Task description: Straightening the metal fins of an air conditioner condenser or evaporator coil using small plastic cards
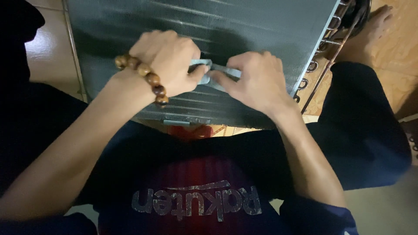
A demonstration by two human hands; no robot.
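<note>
On the finned coil panel (pixel 244 26), left hand (pixel 167 61) and right hand (pixel 254 80) fingers pinch a pale strip (pixel 217 72).

Hands: two, left hand (pixel 167 61) and right hand (pixel 254 80), both pinching the strip
Pale blue strip: one (pixel 217 69)
Finned coil panel: one (pixel 235 26)
Bead bracelet: one (pixel 146 76), on the left wrist
Bare foot: one (pixel 370 30), far right
</note>
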